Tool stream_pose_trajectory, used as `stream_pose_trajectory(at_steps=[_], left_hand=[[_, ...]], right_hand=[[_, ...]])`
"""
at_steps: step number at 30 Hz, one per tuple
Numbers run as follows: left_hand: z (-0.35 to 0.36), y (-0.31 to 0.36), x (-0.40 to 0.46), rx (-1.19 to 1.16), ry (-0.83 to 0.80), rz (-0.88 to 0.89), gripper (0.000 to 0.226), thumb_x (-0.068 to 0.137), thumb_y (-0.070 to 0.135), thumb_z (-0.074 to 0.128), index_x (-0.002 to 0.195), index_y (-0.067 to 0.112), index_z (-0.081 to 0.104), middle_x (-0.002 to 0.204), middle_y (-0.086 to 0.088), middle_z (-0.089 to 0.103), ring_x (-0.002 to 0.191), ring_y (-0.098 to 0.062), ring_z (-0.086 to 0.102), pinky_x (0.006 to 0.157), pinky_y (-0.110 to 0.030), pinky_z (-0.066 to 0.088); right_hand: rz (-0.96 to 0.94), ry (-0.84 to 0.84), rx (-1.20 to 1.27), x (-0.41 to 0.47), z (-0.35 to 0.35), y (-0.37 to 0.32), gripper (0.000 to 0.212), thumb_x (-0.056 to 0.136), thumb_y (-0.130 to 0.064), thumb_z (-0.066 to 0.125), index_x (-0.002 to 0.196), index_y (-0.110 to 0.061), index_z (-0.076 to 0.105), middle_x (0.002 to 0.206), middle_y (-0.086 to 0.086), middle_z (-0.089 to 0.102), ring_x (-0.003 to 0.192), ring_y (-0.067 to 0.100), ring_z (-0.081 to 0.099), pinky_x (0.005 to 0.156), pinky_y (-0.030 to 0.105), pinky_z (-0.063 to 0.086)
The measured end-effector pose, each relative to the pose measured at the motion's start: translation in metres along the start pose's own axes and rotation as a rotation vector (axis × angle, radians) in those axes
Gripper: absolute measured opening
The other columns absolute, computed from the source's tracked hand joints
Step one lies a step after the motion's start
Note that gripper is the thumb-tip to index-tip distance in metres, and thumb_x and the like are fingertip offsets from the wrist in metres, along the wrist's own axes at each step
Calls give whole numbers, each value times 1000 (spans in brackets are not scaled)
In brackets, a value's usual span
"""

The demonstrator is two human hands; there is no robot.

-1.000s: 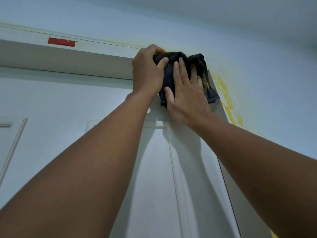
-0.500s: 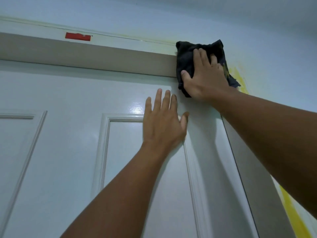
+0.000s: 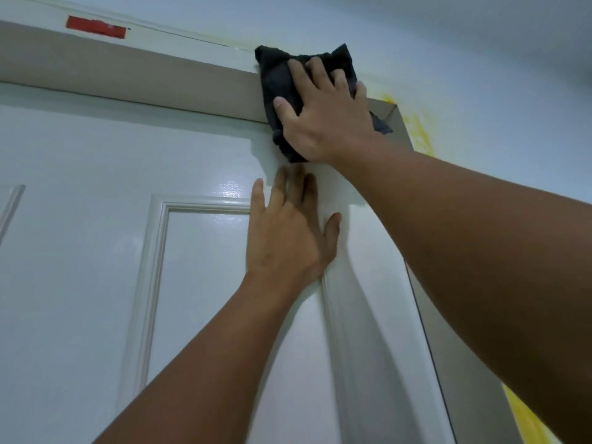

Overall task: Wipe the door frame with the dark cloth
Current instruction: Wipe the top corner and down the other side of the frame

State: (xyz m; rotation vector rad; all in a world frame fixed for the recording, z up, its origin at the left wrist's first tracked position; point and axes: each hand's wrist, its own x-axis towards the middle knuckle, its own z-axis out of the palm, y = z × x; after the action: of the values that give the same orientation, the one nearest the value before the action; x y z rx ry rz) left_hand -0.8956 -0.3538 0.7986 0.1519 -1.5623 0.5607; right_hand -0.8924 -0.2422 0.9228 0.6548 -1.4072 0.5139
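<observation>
- Left hand [image 3: 288, 238] flat on the white door [image 3: 80, 251], fingers straight and close together, thumb out.
- Right hand [image 3: 323, 120] above it, fingers spread, pressing the dark cloth [image 3: 277, 78] against the top of the door frame [image 3: 160, 81] near its right corner.
- Red tape [image 3: 95, 26] and yellow stains [image 3: 419, 133] on the wall beyond.

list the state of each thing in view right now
dark cloth: pressed flat against the door frame's top
right hand: fingers straight, pressing the cloth
left hand: flat on the door
door: closed
door frame: yellow stains at its right corner
</observation>
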Motion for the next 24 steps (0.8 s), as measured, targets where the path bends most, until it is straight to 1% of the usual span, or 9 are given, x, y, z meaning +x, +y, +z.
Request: stream_pose_trajectory(at_steps=[2,5,9,11,14,16,19,22,24], left_hand=[[0,1,0,4,-8,-6,76,98,59,17,158,14,31,167,-5,25,156,-27,16,124,-54,13],[1,3,-3,6,-2,-32,75,98,57,18,159,15,28,169,-5,20,156,-26,14,124,-53,11],[1,6,-4,-7,7,-45,73,99,55,20,160,15,28,168,-5,21,156,-27,14,124,-53,11],[-1,8,-4,-11,9,-42,72,100,55,22,160,15,27,168,-5,21,156,-27,14,124,-52,12],[-4,8,-4,8,2,-43,70,100,53,23,159,15,26,167,-5,23,156,-24,13,124,-50,13],[-3,7,-4,23,2,-41,70,99,53,23,158,16,27,165,-4,26,155,-23,14,123,-50,14],[-4,7,-4,-9,18,-44,69,98,51,27,156,14,35,163,-5,32,153,-26,23,122,-51,19],[-3,12,-8,11,-3,-59,68,99,51,22,156,17,34,166,-5,29,154,-28,21,122,-53,18],[-2,16,-12,23,-10,-51,66,99,50,22,156,19,36,165,-4,30,155,-29,20,121,-56,15]], right_hand=[[36,-31,0,2,-3,14,69,102,-57,25,162,-26,11,170,2,11,154,35,12,125,55,9],[98,-54,-16,0,-6,36,71,102,-56,26,162,-21,10,170,5,10,153,37,14,124,52,14],[170,-68,32,-4,-6,37,73,103,-56,28,163,-19,10,171,5,9,155,38,6,125,53,11],[116,-49,30,-1,-8,21,74,102,-58,30,163,-21,11,171,4,10,155,38,7,124,52,12],[-82,-65,47,0,-9,-13,75,100,-61,32,163,-26,9,171,0,7,156,34,5,125,50,7],[-116,-96,101,2,-11,-24,74,101,-61,31,163,-28,10,171,-2,7,157,31,3,127,50,4],[-52,-115,114,7,-15,-10,68,103,-56,29,163,-29,11,171,-4,8,157,29,6,126,50,6],[63,-156,86,4,-20,25,68,103,-51,32,163,-28,10,171,-3,7,157,30,6,125,51,10],[105,-191,32,-2,-25,52,69,103,-50,32,163,-27,7,172,-2,5,157,30,6,125,51,12]])
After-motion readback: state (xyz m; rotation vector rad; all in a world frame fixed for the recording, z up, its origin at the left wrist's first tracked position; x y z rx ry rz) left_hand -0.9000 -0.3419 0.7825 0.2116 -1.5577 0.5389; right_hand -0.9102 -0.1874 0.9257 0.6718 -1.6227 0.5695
